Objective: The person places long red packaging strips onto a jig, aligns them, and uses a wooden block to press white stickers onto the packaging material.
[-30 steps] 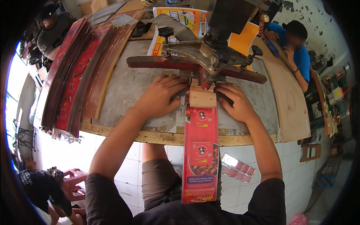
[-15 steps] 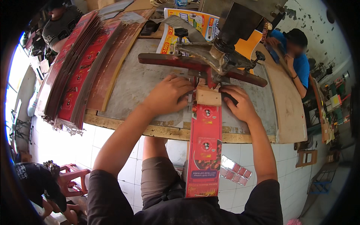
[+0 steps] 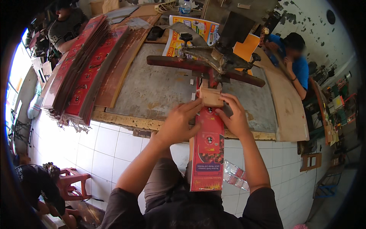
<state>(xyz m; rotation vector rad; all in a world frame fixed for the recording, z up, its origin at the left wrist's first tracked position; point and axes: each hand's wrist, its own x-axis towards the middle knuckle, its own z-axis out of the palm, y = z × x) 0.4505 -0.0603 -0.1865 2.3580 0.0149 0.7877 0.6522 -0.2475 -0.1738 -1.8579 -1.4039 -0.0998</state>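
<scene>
A long red printed strip (image 3: 208, 152), perhaps a stack, runs from the table toward my lap. Its far end passes under a pale wooden block (image 3: 211, 97), below the dark metal press head (image 3: 219, 57). My left hand (image 3: 180, 124) lies along the strip's left side, fingertips at the block's left edge and thumb apart. My right hand (image 3: 236, 117) is at the other side, with stretched fingers by the block's right corner and the thumb at the strip's edge. Both hands are open. The underside of the fingers is hidden.
Tall stacks of red printed strips (image 3: 85, 84) lie at the table's left. A red crossbar (image 3: 167, 62) spans the press. Small white scraps (image 3: 193, 96) lie left of the block. A person in blue (image 3: 291, 63) sits at right. Clear-and-red packs (image 3: 235, 175) lie on the floor.
My left hand has come right and nearer to me, off the tabletop to the strip. My right hand has shifted in against the block and strip. The strip appears slightly farther under the block.
</scene>
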